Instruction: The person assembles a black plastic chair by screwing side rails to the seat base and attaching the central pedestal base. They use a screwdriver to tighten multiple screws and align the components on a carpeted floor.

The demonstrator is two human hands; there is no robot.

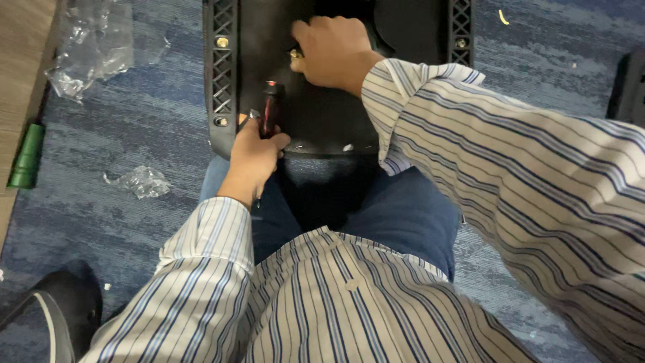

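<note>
- The blue, streaked carpet floor (154, 121) fills the view around me, and I sit on it with my knees in dark blue trousers (403, 215) under the work.
- My white shirt with blue stripes (349, 309) takes up the whole lower half, from four to eight o'clock, both sleeves reaching forward.
- The black plastic chair seat panel with latticed side rails (322, 114) lies upside down at twelve o'clock, its near edge resting against my lap; brass-coloured bolt heads show along its left rail.
- My right hand (332, 50) lies on the panel at twelve o'clock, fingers curled down around a small brass-coloured fitting; I cannot tell how tightly it pinches it.
- My left hand (254, 153) sits at the panel's near left corner, around eleven o'clock from my chest, closed around a screwdriver with a dark red and black handle (270, 107) that points up and away from me onto the panel.
- My two hands are apart, the right one farther up the panel than the left.
- A crumpled sheet of clear plastic wrap (91, 44) lies at ten o'clock, with a smaller clear scrap (142, 181) at nine.
- A green cylindrical piece (27, 156) lies at the far left edge, beside a wooden board (20, 60).
</note>
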